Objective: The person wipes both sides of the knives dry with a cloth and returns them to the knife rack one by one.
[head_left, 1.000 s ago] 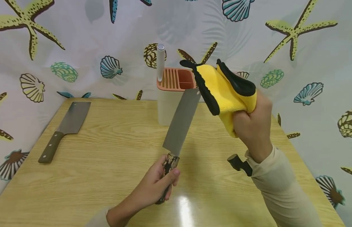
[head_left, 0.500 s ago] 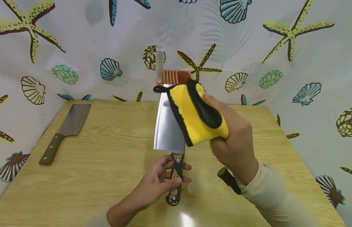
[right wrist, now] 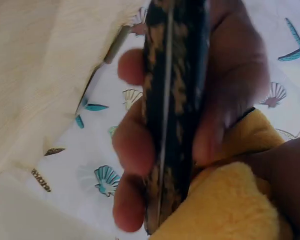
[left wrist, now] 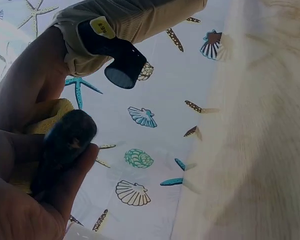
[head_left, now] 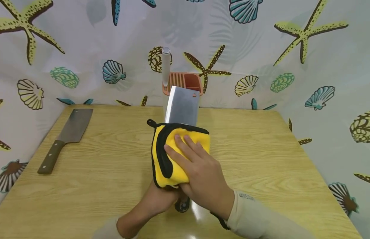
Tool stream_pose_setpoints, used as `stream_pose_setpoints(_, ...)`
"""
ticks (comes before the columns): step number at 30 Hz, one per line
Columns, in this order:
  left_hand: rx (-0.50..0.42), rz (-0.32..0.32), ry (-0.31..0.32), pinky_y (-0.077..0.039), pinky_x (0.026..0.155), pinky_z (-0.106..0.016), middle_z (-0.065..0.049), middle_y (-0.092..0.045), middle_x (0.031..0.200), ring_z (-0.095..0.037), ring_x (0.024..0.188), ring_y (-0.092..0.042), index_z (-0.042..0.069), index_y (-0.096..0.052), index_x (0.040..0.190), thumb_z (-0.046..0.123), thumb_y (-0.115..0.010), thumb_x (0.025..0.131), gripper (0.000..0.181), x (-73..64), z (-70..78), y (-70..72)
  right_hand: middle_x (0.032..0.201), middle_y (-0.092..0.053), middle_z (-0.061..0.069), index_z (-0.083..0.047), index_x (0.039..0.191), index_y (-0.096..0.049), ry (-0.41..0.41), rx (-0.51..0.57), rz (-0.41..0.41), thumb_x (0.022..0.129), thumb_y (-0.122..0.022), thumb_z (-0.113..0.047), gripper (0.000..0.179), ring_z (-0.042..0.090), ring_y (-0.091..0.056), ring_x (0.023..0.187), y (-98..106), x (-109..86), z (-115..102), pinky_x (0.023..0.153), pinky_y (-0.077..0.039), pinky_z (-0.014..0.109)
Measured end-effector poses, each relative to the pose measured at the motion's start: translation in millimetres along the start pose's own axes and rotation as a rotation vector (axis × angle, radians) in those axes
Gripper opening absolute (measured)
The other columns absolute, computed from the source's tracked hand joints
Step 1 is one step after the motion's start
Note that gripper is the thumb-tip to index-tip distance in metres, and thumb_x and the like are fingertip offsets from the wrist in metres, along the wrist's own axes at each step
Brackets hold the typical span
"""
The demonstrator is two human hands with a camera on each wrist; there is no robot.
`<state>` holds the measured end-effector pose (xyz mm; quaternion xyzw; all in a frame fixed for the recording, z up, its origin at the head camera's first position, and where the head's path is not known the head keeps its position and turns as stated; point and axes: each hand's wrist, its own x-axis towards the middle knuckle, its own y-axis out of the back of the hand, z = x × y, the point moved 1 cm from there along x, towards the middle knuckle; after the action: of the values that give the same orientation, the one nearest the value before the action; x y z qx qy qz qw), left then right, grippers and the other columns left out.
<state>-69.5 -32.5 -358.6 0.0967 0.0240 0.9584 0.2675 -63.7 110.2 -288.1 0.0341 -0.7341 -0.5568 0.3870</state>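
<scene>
My left hand (head_left: 159,199) holds a cleaver (head_left: 183,106) by its worn, black-and-tan handle (right wrist: 165,90), with the blade pointing away from me. Over the lower part of the blade lies a yellow cloth (head_left: 176,174) with black trim and a small black loop. Pressing on that cloth from above is my right hand (head_left: 207,176), its fingers laid straight across it. The handle's butt shows below both hands in the head view. In the left wrist view the left thumb and fingers (left wrist: 20,210) close around the handle.
A second cleaver (head_left: 66,136) with a brown handle lies at the left of the wooden table (head_left: 262,142). Behind the blade stands a knife block with an orange top (head_left: 192,79), holding a white-handled tool (head_left: 166,66). A shell-patterned cloth (head_left: 137,33) hangs around the table.
My right hand has come left and down with the yellow cloth, from beside the blade onto it. The left hand has turned the cleaver so its broad face shows.
</scene>
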Motion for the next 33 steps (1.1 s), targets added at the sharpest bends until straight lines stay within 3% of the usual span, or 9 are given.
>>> stream_pose_setpoints(6,0.003,-0.031,0.082,-0.061,0.072,-0.025,-0.022,-0.062,0.118,-0.015,0.089,-0.07,0.0,-0.049,0.128,0.005,-0.067,0.09,0.042,-1.3,-0.6,-1.2,0.148,-0.056,0.009,-0.021,0.14,-0.059,-0.048,-0.062,0.069,0.07,-0.074,-0.003,0.073,0.031,-0.055,0.136,-5,8.1,10,0.098,-0.054,0.055)
stream_pose_setpoints(12,-0.052,-0.103,0.094,-0.061,0.068,-0.023,-0.024,-0.067,0.122,-0.019,0.09,-0.075,-0.004,-0.054,0.133,0.002,-0.068,0.09,0.045,-2.6,-0.5,-4.6,0.148,-0.055,0.011,-0.021,0.143,-0.056,-0.136,-0.088,0.137,0.075,-0.068,0.0,0.072,0.033,-0.054,0.136,-4,19.7,31,0.094,-0.056,0.055)
stream_pose_setpoints(15,-0.068,-0.128,0.099,-0.06,0.068,-0.022,-0.024,-0.068,0.121,-0.01,0.089,-0.074,-0.004,-0.055,0.133,0.002,-0.068,0.091,0.044,-5.0,-1.6,-6.6,0.149,-0.054,0.01,-0.022,0.144,-0.055,-0.212,-0.073,0.124,0.071,-0.061,0.004,0.077,0.032,-0.053,0.137,-2,27.5,47,0.065,-0.061,0.046)
stream_pose_setpoints(18,-0.089,-0.149,0.115,-0.06,0.068,-0.022,-0.026,-0.068,0.119,-0.006,0.087,-0.073,-0.005,-0.055,0.132,0.002,-0.069,0.091,0.043,-6.3,-3.9,-8.3,0.148,-0.055,0.008,-0.022,0.143,-0.056,-0.3,-0.032,0.121,0.071,-0.056,0.004,0.076,0.031,-0.056,0.133,0,37.3,67,0.046,-0.046,0.038)
stream_pose_setpoints(21,-0.125,-0.156,0.144,-0.06,0.071,-0.022,-0.027,-0.067,0.12,-0.015,0.089,-0.075,-0.006,-0.055,0.131,0.001,-0.069,0.091,0.043,-6.1,-7.7,-9.0,0.125,-0.071,0.01,-0.019,0.137,-0.061,-0.406,0.041,0.145,0.08,-0.056,-0.003,0.06,0.033,-0.071,0.101,3,46.7,91,0.048,-0.04,0.039)
stream_pose_setpoints(24,-0.182,-0.159,0.181,-0.06,0.074,-0.023,-0.027,-0.067,0.122,-0.028,0.092,-0.075,-0.007,-0.056,0.129,0.0,-0.069,0.09,0.042,-6.1,-11.3,-9.1,0.091,-0.073,0.015,-0.014,0.13,-0.066,-0.499,0.122,0.208,0.091,-0.058,-0.013,0.04,0.033,-0.062,0.068,7,52.1,115,0.054,-0.04,0.039)
stream_pose_setpoints(26,-0.209,-0.161,0.196,-0.06,0.074,-0.024,-0.028,-0.066,0.123,-0.033,0.094,-0.075,-0.008,-0.055,0.129,-0.001,-0.069,0.09,0.042,-6.3,-12.3,-8.8,0.077,-0.067,0.018,-0.011,0.127,-0.067,-0.533,0.156,0.276,0.095,-0.058,-0.015,0.034,0.032,-0.056,0.059,14,52.2,125,0.055,-0.04,0.038)
stream_pose_setpoints(29,-0.23,-0.158,0.223,-0.06,0.074,-0.024,-0.028,-0.066,0.124,-0.032,0.096,-0.074,-0.009,-0.053,0.131,0.0,-0.068,0.091,0.044,-5.3,-11.2,-6.3,0.091,-0.074,0.019,-0.014,0.131,-0.067,-0.507,0.183,0.4,0.094,-0.058,-0.01,0.038,0.032,-0.058,0.061,31,49.5,122,0.058,-0.041,0.036)
stream_pose_setpoints(33,-0.238,-0.14,0.219,-0.06,0.077,-0.023,-0.03,-0.063,0.126,-0.043,0.1,-0.071,-0.011,-0.048,0.135,-0.001,-0.067,0.092,0.048,0.2,-7.2,-0.7,0.116,-0.074,0.014,-0.014,0.133,-0.065,-0.359,0.163,0.484,0.088,-0.053,-0.002,0.048,0.032,-0.068,0.074,51,42.6,90,0.064,-0.049,0.039)
